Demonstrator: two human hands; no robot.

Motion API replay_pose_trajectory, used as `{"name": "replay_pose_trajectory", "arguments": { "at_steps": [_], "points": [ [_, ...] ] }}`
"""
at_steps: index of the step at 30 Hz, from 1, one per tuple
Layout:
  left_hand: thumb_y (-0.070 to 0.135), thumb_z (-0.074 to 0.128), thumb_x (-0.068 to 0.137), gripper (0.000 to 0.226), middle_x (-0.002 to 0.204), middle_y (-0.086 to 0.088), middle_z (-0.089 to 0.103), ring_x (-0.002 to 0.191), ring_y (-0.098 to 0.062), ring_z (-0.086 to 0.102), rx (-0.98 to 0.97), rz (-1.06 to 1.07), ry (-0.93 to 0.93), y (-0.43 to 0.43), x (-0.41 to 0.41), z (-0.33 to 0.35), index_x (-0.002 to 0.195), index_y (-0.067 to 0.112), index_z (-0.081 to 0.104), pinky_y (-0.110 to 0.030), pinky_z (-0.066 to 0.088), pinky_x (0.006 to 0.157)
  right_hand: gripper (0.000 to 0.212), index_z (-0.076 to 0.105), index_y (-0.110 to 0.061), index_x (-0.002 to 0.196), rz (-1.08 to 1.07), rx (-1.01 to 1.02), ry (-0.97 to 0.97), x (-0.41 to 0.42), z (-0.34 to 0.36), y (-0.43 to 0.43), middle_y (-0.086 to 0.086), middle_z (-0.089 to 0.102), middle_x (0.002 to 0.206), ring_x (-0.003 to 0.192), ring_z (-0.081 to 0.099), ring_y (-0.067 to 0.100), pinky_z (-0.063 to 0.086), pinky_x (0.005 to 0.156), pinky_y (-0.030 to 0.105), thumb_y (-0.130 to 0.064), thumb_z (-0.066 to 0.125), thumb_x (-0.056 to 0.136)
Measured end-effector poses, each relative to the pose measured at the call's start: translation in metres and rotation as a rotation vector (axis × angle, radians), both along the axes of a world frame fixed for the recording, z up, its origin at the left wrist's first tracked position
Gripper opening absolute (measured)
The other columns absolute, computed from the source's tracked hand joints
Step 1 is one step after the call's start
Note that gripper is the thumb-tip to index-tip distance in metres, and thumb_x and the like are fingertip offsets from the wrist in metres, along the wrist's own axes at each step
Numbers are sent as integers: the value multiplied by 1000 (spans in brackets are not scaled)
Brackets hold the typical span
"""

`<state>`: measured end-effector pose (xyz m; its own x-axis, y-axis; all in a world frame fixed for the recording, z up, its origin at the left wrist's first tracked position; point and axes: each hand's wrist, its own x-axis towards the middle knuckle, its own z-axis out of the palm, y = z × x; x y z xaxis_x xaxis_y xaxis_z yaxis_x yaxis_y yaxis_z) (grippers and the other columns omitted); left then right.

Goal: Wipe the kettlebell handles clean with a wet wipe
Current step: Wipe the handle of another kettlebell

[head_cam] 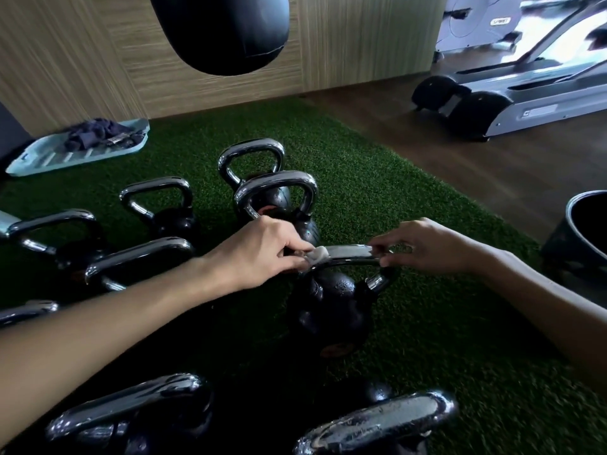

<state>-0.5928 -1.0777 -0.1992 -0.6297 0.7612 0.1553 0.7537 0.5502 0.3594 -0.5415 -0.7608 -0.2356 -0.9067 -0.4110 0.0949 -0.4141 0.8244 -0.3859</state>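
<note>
A black kettlebell (331, 310) with a chrome handle (353, 252) stands on green turf in the middle of the head view. My left hand (262, 251) pinches a crumpled white wet wipe (318, 255) against the left end of that handle. My right hand (430, 244) holds the handle's right end with thumb and fingertips. Several other kettlebells surround it: two behind (276, 192), some to the left (141, 261), and two at the bottom edge (377, 421).
A black punching bag (220, 31) hangs overhead at the back. A light blue tray (42, 156) with dark cloth lies at the left by the wooden wall. A treadmill base (509, 103) sits at the right rear, a dark bin (581, 234) at the right edge.
</note>
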Motion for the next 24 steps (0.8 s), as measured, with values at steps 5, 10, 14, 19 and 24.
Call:
{"name": "replay_pose_trajectory", "arguments": {
  "at_steps": [5,10,14,19,24],
  "points": [
    [38,77,85,28,100,15,76,75,-3,65,361,192,-27,-4,23,-37,111,27,79,-17,46,64,33,74,-24,121,-5,-35,24,5,-2,-3,-18,76,101,86,58,-22,44,81,7,-38,71,91],
    [36,78,85,30,107,19,74,90,14,65,458,376,-111,-5,36,-45,113,25,78,-2,43,74,37,72,-21,126,-12,-68,24,1,-5,-8,-39,56,97,89,52,-31,37,80,-2,-28,76,90],
    [43,75,87,31,106,12,75,89,18,61,549,645,-155,-3,52,-70,112,26,78,-1,44,67,41,70,-22,129,-69,-109,-7,-4,-13,-2,-31,63,106,88,51,-34,34,78,-4,-30,77,89],
    [30,72,92,23,104,22,72,90,25,60,704,564,-169,11,65,-72,110,17,78,1,43,80,42,69,-28,129,-113,-132,-71,-4,-13,5,-39,60,108,98,56,-28,43,87,3,-30,77,87],
    [44,65,96,14,81,31,73,87,15,67,706,677,-395,13,74,-99,87,51,73,-4,47,76,44,70,-34,127,-143,-171,-106,-1,-16,9,-36,67,104,99,62,-19,46,92,12,-43,73,84]
  ]
}}
